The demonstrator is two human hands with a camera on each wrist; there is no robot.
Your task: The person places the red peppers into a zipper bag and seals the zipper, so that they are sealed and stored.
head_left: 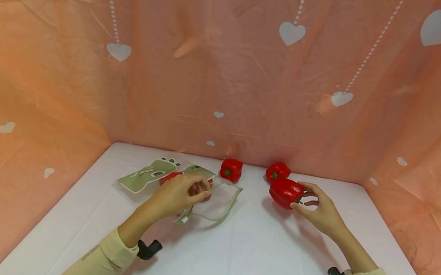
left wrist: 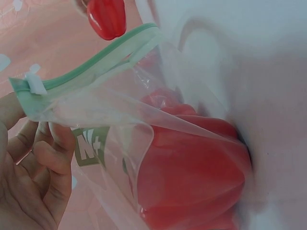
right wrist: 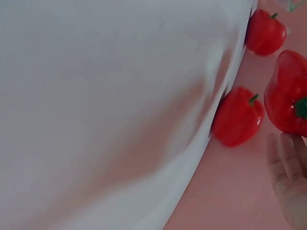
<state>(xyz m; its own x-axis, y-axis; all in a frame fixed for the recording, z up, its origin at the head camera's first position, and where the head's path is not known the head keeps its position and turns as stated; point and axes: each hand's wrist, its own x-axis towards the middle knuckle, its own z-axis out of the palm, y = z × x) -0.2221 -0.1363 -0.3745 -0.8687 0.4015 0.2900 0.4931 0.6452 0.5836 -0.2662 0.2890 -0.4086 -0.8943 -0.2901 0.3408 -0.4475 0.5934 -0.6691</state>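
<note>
The person's left hand [head_left: 182, 193] is bent round the edge of a clear zip bag [left wrist: 86, 108], pinching it near the white slider [left wrist: 36, 84] at one end of the green zip strip [head_left: 232, 203]. The bag lies on the left half of the white table [head_left: 252, 266], its mouth spread in a loose loop toward the middle, and its clear plastic carries green printed panels, one with white lettering in the left wrist view. Inside it, a large red bell pepper [left wrist: 192, 172] shows through the film; more red shows beside it, though how many peppers the bag contains cannot be told. The right hand [head_left: 318, 211] grips another red bell pepper, the held pepper [head_left: 286, 193], between thumb and fingers at its green-stemmed end. This one is off the table, to the right of the bag and well apart from it, with a shadow beneath. Two loose peppers rest near the back edge: the middle pepper [head_left: 231, 170], just beyond the bag's mouth, and the rear pepper [head_left: 278, 172], behind the held one and apart from it in the right wrist view. An orange-pink backdrop [head_left: 230, 72] with white hearts encloses the table.
</note>
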